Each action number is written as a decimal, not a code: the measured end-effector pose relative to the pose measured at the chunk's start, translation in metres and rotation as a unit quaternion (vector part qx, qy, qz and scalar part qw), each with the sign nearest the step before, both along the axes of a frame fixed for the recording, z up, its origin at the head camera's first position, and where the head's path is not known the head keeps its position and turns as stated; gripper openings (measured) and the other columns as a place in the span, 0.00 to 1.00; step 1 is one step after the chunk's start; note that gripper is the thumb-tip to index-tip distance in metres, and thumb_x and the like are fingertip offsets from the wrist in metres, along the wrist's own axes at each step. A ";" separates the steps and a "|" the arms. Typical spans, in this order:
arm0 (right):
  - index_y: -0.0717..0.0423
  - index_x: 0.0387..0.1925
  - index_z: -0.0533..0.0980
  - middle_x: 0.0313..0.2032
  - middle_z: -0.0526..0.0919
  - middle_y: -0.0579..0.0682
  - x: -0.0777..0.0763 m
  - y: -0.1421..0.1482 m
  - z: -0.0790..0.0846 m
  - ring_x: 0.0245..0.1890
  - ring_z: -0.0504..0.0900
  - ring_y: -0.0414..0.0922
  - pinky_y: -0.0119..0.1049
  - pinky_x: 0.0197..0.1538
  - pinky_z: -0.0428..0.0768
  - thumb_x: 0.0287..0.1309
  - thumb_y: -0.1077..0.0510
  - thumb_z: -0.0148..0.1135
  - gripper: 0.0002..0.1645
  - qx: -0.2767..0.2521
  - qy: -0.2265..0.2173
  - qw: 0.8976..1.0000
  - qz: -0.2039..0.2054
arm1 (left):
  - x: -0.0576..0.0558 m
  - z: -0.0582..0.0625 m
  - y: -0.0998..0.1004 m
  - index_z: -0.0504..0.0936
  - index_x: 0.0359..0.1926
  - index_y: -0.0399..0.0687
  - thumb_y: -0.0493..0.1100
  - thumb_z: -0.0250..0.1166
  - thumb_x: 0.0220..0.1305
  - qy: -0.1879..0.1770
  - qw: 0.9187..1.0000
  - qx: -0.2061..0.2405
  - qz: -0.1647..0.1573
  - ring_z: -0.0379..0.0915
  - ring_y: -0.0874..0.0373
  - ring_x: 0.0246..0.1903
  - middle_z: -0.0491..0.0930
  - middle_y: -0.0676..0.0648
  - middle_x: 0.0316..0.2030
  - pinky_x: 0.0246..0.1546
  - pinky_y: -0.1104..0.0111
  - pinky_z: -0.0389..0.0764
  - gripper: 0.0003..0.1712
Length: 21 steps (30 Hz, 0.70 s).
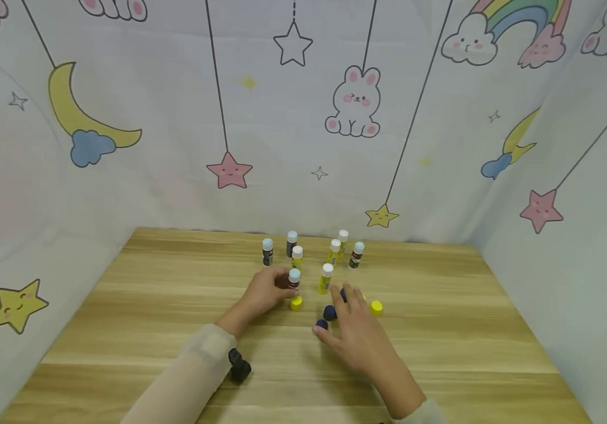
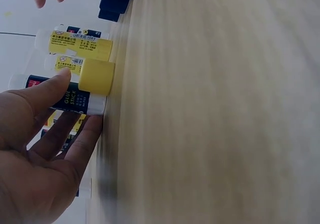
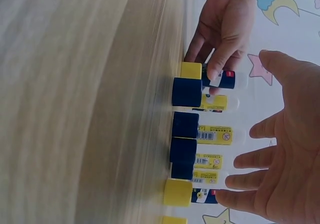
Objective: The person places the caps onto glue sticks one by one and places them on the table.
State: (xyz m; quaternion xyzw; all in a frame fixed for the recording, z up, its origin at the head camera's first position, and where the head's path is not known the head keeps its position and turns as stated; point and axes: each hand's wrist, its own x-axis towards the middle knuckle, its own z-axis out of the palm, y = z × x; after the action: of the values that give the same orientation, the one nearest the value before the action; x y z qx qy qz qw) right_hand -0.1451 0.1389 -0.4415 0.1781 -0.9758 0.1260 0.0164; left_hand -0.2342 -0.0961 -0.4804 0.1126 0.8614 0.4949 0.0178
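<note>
My left hand (image 1: 263, 292) grips an upright navy glue stick (image 2: 75, 97) between thumb and fingers, its lower end close to the tabletop. Just in front of it stands a yellow cap (image 1: 296, 303), near the thumb tip. My right hand (image 1: 359, 338) hovers with spread fingers over several loose caps, holding nothing. Among these are a navy cap (image 1: 329, 312) and another navy cap (image 1: 322, 325) by the right thumb. A yellow cap (image 1: 376, 308) lies right of that hand, which partly hides others. Nearest beyond the fingertips stands a yellow glue stick (image 1: 326, 278).
Behind the hands, several more glue sticks stand upright, including a navy one (image 1: 267, 252) at left and another navy one (image 1: 356, 255) at right. The wooden table (image 1: 139, 306) ends at a patterned cloth (image 1: 176, 194) at the back and sides.
</note>
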 end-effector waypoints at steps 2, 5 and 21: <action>0.53 0.79 0.54 0.78 0.53 0.61 0.002 0.001 0.000 0.77 0.54 0.64 0.62 0.69 0.68 0.63 0.18 0.44 0.59 -0.005 -0.001 1.000 0.000 | -0.001 -0.002 0.002 0.86 0.51 0.48 0.39 0.76 0.59 0.001 1.000 0.000 -0.001 0.83 0.56 0.46 0.87 0.51 0.45 0.55 0.56 0.81 0.18; 0.53 0.79 0.54 0.78 0.54 0.61 0.002 0.001 0.000 0.77 0.54 0.62 0.61 0.69 0.68 0.62 0.17 0.41 0.59 -0.007 -0.001 1.000 0.006 | -0.001 -0.005 0.002 0.86 0.51 0.48 0.39 0.76 0.59 -0.002 1.000 0.002 0.005 0.83 0.55 0.47 0.87 0.51 0.45 0.55 0.56 0.81 0.19; 0.53 0.67 0.74 0.65 0.75 0.56 0.002 -0.003 -0.005 0.63 0.72 0.58 0.53 0.63 0.77 0.62 0.44 0.71 0.36 0.010 0.055 0.995 0.084 | 0.001 -0.002 0.005 0.86 0.50 0.49 0.39 0.76 0.59 -0.002 1.000 -0.010 0.023 0.82 0.55 0.47 0.87 0.50 0.45 0.56 0.55 0.81 0.17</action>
State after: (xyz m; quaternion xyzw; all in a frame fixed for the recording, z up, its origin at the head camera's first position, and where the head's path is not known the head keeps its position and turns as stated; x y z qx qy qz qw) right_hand -0.1431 0.1362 -0.4464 0.2664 -0.9562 0.1069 0.0579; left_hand -0.2330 -0.0915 -0.4826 0.0913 0.8688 0.4865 0.0091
